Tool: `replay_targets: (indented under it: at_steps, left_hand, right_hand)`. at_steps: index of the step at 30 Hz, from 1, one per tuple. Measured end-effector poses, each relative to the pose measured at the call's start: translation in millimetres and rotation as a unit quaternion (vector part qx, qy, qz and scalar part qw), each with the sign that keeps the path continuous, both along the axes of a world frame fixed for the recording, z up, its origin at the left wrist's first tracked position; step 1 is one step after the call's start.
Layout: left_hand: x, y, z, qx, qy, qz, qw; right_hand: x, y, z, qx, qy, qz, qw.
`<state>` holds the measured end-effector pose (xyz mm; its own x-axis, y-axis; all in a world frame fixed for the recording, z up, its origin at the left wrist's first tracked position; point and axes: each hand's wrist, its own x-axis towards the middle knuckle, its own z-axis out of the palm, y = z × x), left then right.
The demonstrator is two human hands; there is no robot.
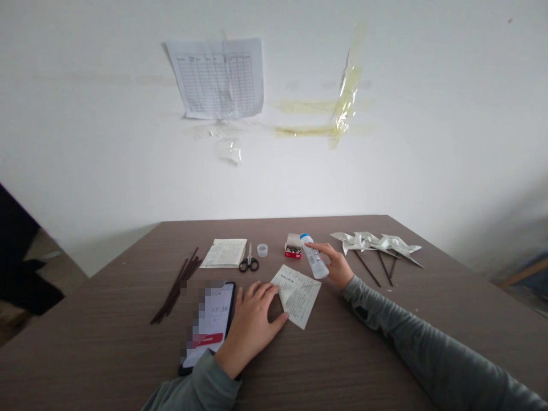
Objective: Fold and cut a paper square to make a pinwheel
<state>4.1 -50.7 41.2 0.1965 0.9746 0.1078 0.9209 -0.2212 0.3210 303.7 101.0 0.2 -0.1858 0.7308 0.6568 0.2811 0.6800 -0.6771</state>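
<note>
On the table (85, 348), the left hand (250, 328) touches a leaflet (297, 295) right of a phone (209, 322).

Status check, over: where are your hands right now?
Right hand with fingers on blue-capped white plastic bottle. Left hand flat, against printed paper sheet. Phone partly under left hand.
</note>
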Motion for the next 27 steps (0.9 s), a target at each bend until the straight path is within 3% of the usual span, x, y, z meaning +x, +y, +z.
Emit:
replay_targets:
  at_steps: [5,11,19,27]
  left_hand:
    - [0,0,0.2,0.005,0.008,-0.005,1.000]
    - [-2,1,-3.8,0.008,0.001,-0.016,1.000]
    - [-1,0,-5.0,0.000,0.004,-0.011,1.000]
    - [0,-2,0.3,0.000,0.011,-0.006,1.000]
  right_hand:
    - [-7,-9,-5.2,-0.066,0.040,-0.007,0.997]
    - [-18,-21,4.3,-0.127,0.057,0.007,0.990]
    - [-32,-33,14.0,-0.078,-0.042,0.001,0.996]
    - [-44,-29,-1.0,-0.016,-0.151,-0.025,0.988]
